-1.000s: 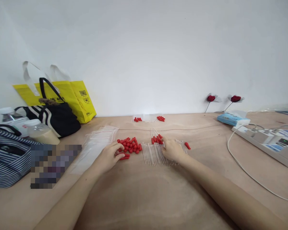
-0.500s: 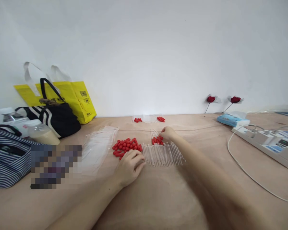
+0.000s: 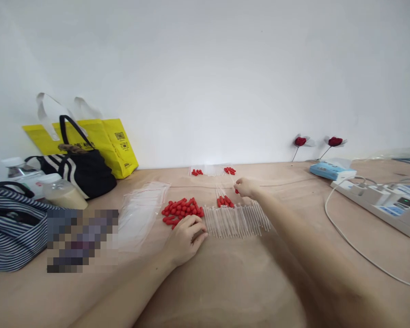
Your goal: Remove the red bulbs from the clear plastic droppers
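Note:
My right hand (image 3: 248, 187) is closed in a pinch on a small red rubber bulb (image 3: 237, 191), over the far side of a row of thin clear tubes (image 3: 235, 221). Just beyond that row, a small group of red bulbs (image 3: 224, 201) lies with a few clear tubes fanned out behind it. My left hand (image 3: 187, 239) rests on the table with its fingers loosely bent and apart. It lies against the near edge of a larger pile of red bulbs (image 3: 181, 208), its fingertips close to the row's left end. No held thing shows in it.
Flat clear zip bags (image 3: 140, 214) are stacked left of the pile. A filled clear bag (image 3: 212, 170) with red bulbs lies by the wall. Bags, bottles and a yellow carrier bag (image 3: 119, 155) stand left. Tissues (image 3: 331, 171), a power strip (image 3: 379, 205) and its cable are at right.
My right hand has moved slightly right, away from the small group of red bulbs, with one bulb now showing at its fingertips. My left hand has stayed in place.

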{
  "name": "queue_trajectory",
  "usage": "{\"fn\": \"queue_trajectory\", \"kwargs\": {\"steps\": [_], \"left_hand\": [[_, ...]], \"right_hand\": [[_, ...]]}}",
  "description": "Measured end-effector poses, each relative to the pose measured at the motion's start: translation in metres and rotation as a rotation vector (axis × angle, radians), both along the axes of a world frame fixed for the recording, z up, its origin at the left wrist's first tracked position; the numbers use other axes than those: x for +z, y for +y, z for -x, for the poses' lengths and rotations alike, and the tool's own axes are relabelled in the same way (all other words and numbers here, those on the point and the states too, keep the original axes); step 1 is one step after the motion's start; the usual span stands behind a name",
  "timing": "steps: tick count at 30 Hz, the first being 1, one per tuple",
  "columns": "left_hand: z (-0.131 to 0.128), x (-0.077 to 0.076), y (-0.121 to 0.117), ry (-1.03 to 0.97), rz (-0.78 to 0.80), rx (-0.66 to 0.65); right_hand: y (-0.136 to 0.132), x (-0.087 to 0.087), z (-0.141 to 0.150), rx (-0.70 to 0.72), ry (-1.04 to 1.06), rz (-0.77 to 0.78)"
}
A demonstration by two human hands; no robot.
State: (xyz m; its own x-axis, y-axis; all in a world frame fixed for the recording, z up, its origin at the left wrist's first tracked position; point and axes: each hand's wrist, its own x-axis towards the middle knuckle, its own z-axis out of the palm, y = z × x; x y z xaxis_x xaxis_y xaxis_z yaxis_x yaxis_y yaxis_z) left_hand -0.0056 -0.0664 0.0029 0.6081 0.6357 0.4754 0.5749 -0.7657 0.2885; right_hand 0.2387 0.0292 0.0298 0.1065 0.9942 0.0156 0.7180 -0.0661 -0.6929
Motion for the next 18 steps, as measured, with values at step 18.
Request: {"fn": "queue_trajectory", "kwargs": {"steps": [18], "left_hand": [[-0.040, -0.001, -0.013, -0.055, -0.402, -0.029]], "right_hand": [[-0.125, -0.032, 0.028, 0.339, 1.087, -0.012]]}}
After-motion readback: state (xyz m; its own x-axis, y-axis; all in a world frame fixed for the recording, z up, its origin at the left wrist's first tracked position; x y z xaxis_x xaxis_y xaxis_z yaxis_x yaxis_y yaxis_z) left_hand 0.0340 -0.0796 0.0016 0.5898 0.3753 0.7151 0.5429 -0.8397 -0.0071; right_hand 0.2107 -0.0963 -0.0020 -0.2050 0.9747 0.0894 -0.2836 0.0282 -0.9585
